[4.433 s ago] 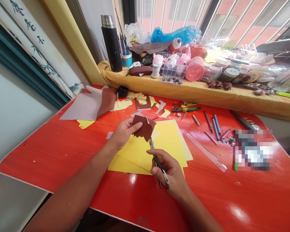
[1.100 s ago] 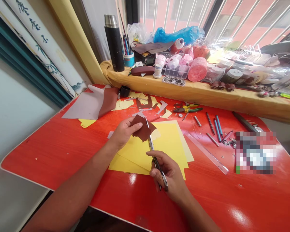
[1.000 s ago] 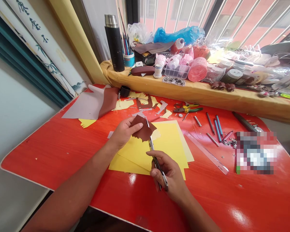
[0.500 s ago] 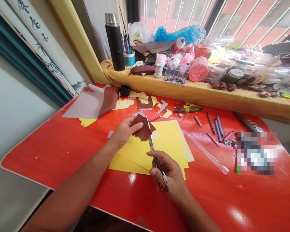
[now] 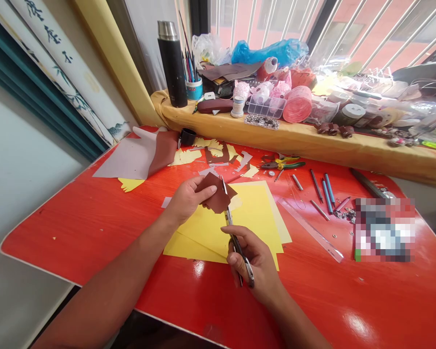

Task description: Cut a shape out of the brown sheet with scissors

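Above the red worktop (image 5: 94,232) and its yellow sheets (image 5: 254,208), the grip of the right hand (image 5: 252,254) curls around the scissors (image 5: 228,219), whose long axis runs far and slightly left. Their blades meet the brown piece (image 5: 213,193), pinched on its left by the closer left hand (image 5: 189,198).

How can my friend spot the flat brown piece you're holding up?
On the glossy red table, find the flat yellow sheets. Over them, the left grip holds the dark brown piece. Unlike the brown scraps behind, it's crossed by silver metal scissors.
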A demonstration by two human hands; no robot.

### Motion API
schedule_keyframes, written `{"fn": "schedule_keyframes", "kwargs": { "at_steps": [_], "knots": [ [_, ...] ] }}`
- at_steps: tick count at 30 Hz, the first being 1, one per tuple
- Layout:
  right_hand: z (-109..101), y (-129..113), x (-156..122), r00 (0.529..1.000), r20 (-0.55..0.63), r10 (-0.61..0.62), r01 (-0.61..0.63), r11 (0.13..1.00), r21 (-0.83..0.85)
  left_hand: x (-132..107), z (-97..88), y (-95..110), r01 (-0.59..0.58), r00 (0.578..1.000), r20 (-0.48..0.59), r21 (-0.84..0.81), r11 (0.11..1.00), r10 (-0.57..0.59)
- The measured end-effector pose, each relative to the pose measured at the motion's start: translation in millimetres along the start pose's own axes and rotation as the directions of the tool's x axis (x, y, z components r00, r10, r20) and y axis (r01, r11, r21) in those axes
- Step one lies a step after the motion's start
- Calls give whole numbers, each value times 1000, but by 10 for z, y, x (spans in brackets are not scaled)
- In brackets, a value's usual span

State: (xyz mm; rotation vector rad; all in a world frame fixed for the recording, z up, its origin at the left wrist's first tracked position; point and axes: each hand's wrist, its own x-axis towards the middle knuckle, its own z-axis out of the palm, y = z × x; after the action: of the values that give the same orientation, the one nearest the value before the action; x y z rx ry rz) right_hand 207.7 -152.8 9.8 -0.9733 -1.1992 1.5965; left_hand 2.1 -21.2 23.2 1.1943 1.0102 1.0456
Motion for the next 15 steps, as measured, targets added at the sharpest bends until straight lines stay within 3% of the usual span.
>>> {"fn": "schedule_keyframes", "kwargs": {
  "at_steps": [15],
  "knots": [
    [12,-63,-3,999,-36,40,-41,998,-46,34,-42,-40,45,998,-46,-104,994,-50]
  ]
}}
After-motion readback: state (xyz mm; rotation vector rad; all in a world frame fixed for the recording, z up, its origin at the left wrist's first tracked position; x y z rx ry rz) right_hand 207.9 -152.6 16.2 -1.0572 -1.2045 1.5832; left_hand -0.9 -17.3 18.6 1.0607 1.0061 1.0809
